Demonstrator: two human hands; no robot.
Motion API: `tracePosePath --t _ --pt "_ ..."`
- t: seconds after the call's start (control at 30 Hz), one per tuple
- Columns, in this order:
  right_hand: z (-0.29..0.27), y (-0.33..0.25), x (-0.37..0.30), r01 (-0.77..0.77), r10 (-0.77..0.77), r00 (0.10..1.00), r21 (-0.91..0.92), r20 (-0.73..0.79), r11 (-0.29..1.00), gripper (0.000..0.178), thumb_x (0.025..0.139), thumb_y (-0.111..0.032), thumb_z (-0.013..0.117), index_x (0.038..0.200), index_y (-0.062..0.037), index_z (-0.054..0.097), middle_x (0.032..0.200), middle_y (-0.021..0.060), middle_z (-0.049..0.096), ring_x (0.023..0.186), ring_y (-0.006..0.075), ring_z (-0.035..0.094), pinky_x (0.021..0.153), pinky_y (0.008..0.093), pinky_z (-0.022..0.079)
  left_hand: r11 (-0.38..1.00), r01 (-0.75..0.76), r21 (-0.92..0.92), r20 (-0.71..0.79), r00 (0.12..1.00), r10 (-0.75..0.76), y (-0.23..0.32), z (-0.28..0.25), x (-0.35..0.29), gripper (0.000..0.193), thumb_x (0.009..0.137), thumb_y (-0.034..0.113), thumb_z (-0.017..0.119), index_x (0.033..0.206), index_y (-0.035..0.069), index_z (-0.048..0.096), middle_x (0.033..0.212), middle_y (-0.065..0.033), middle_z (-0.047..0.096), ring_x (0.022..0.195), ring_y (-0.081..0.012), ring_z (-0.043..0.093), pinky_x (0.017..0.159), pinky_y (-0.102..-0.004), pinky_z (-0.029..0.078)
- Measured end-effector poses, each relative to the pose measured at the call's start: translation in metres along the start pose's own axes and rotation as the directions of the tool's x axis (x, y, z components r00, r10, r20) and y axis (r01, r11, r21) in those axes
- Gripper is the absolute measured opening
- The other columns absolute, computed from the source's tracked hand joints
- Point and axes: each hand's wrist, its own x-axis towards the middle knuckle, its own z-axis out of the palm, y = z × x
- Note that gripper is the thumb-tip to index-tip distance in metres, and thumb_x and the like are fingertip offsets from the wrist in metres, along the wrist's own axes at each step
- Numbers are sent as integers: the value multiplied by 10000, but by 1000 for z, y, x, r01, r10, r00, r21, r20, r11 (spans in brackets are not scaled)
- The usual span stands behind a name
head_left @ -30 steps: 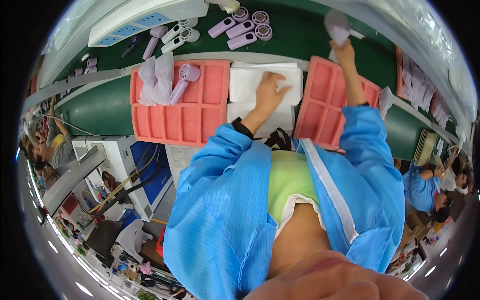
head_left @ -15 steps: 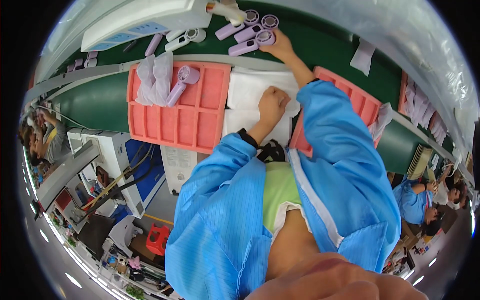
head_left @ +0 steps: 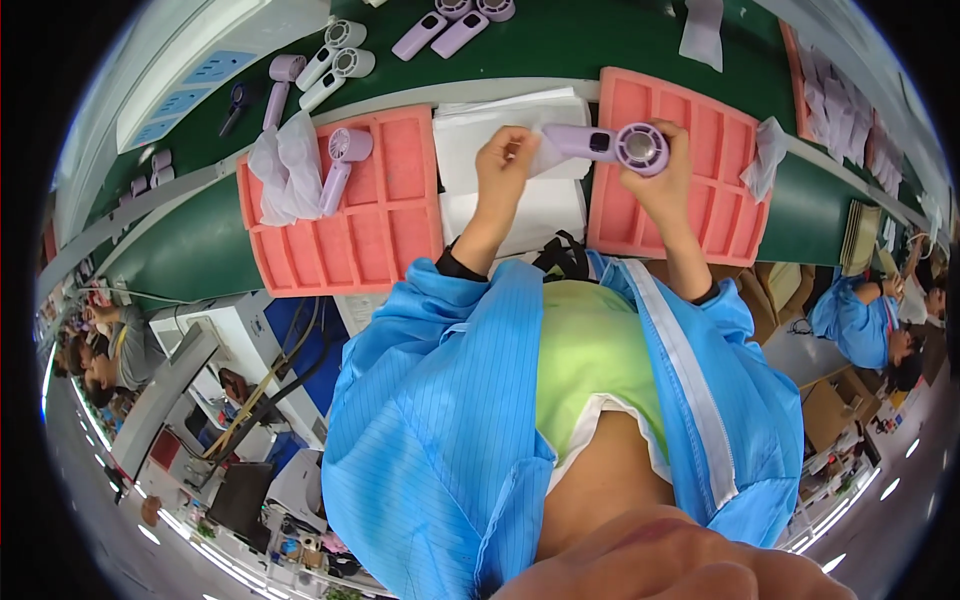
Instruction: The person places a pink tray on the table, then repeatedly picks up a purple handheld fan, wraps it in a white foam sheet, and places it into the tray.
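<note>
My right hand grips a lilac handheld fan by its round head, with the handle pointing left. Against the handle's end is a thin, translucent white sleeve, pinched by the fingers of my left hand. I cannot tell how far the handle sits inside it. Beneath both hands lies a stack of white sheets. Another lilac fan rests on the left pink tray, beside translucent white wrapped pieces.
A second pink tray lies to the right, with a white wrapped piece at its edge. On the green bench are lilac fans, white fans and another wrapped piece. A white socket box stands far left.
My right hand has brought a lilac fan from the far group back over the sheets. My left hand, earlier curled over the sheets, now pinches a translucent sleeve at the handle.
</note>
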Motion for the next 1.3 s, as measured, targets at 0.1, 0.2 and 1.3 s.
tracePosePath --t 0.1,0.2,1.3 --pt "21 -6 -12 73 -73 997 -32 8 997 562 607 -11 718 1113 -16 473 1072 137 539 967 236 574 840 315 469 992 41 -119 -54 997 -48 21 -6 -9 64 876 93 623 894 32 626 825 -2 611 691 -84 530 609 -213 422" --pt "32 -15 -17 199 -196 979 -77 48 977 583 598 -6 731 1128 -14 487 1073 149 525 973 274 564 833 330 471 951 46 -305 -24 998 -56 38 5 -19 97 922 113 571 954 25 597 858 -9 615 751 -91 541 692 -223 426" --pt "51 -55 -16 443 -422 895 -172 144 880 702 596 -2 767 1260 -61 547 1016 140 514 885 286 549 743 343 489 846 -465 262 -20 873 486 103 15 -50 85 747 15 684 828 -5 700 694 -71 607 592 -145 580 515 -254 449"
